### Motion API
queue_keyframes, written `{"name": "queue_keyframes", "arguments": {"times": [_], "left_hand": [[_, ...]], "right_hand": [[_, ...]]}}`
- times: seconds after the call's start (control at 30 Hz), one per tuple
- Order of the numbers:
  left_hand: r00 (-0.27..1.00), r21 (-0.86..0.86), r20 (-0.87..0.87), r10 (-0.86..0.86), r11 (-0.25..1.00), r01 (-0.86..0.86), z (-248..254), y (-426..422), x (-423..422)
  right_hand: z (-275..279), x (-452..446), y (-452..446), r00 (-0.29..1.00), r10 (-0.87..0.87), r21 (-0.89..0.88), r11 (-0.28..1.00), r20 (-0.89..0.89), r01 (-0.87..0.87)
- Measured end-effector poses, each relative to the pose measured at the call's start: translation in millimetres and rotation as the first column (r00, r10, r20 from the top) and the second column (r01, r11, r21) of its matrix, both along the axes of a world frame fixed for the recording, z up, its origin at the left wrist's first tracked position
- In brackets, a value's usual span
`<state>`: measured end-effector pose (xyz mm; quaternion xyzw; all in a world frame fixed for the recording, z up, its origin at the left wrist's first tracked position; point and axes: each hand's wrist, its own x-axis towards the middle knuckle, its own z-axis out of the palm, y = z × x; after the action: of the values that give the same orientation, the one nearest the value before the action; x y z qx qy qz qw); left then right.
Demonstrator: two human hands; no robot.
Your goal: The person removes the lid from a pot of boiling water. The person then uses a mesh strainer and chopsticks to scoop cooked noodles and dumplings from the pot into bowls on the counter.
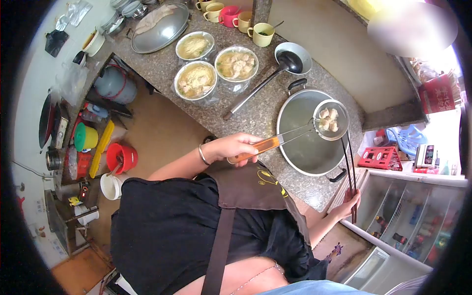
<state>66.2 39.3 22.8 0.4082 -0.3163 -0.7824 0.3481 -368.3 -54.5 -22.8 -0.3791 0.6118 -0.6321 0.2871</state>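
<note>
One of my hands (241, 147) is closed around the orange handle of a wire strainer (332, 120), which holds several dumplings (328, 119) above the right part of a large pot (314, 142) of cloudy liquid. My other hand (348, 204), lower right, grips long dark chopsticks (352, 172), their tips near the strainer's rim. Left of the pot, a black ladle (290, 61) rests with its head in a metal bowl (301, 50). Three bowls of soup stand on the counter: noodles (194, 46), dumplings (237, 64) and noodles (195, 80).
Several cups (261, 34) line the counter's back edge. A large lid (160, 28) lies at the upper left. Red and green buckets (122, 157) stand lower left. A red crate (379, 158) and a glass-fronted fridge (408, 216) are at the right. A blurred person is at the upper right.
</note>
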Motion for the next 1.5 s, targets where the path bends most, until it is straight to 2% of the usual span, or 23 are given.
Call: {"name": "queue_keyframes", "arguments": {"times": [0.27,0.37,0.43,0.57,0.67,0.83,0.93,1.0,1.03,1.07,1.1,1.13,1.17,1.3,1.4,1.5], "left_hand": [[1.000,-0.001,-0.024,-0.003,1.000,0.003,-3,-4,-2],[0.999,-0.014,0.038,-0.023,1.000,0.024,-2,-3,-2],[1.000,0.037,0.011,-0.024,0.999,0.024,-8,0,0],[0.999,0.036,-0.039,-0.010,0.999,0.011,-12,4,-3],[0.999,0.038,0.011,-0.032,0.999,0.031,-3,5,-4],[1.000,0.026,0.005,0.030,0.999,-0.031,-14,9,1],[0.998,0.016,0.009,0.070,0.997,-0.070,-4,8,4],[0.997,-0.013,0.020,0.072,0.997,-0.072,3,9,8],[0.991,0.002,0.000,0.134,0.991,-0.134,2,14,15],[0.981,0.016,-0.014,0.192,0.981,-0.192,2,16,23],[0.985,0.005,-0.015,0.174,0.985,-0.174,5,17,30],[0.964,0.006,-0.065,0.256,0.967,-0.257,10,21,39],[0.930,0.014,-0.109,0.350,0.936,-0.351,16,28,50],[0.811,-0.109,0.000,0.585,0.806,-0.582,47,53,94],[0.676,-0.270,0.211,0.706,0.707,-0.654,53,68,132],[0.446,-0.399,0.496,0.745,0.652,-0.645,50,70,161]], "right_hand": [[-1,-1,9,0.998,-0.048,0.029,0.998,0.036,0.047],[-2,-5,9,0.999,-0.044,0.013,0.999,0.031,0.043],[-5,-8,11,0.998,-0.048,0.002,0.999,0.030,0.048],[-2,-4,11,0.999,-0.049,0.018,0.999,0.019,0.048],[0,0,9,0.999,-0.040,0.008,0.999,0.024,0.040],[2,2,9,0.999,-0.041,-0.002,0.999,0.011,0.041],[2,7,3,0.999,-0.019,-0.017,1.000,0.036,0.020],[6,15,-2,1.000,-0.011,-0.009,1.000,0.011,0.011],[2,18,-3,0.949,0.002,-0.070,0.997,-0.316,-0.025],[4,21,-6,0.998,0.050,-0.108,0.993,-0.046,-0.055],[10,23,-8,0.998,0.054,-0.085,0.995,0.021,-0.052],[14,27,-11,0.993,0.069,-0.061,0.996,0.094,-0.063],[14,29,-14,0.994,0.068,-0.067,0.996,0.083,-0.063],[14,43,-22,0.993,0.097,-0.032,0.995,0.074,-0.095],[13,54,-25,0.989,0.123,-0.017,0.992,0.080,-0.122],[3,53,-32,0.983,0.177,-0.037,0.984,0.052,-0.175]]}}
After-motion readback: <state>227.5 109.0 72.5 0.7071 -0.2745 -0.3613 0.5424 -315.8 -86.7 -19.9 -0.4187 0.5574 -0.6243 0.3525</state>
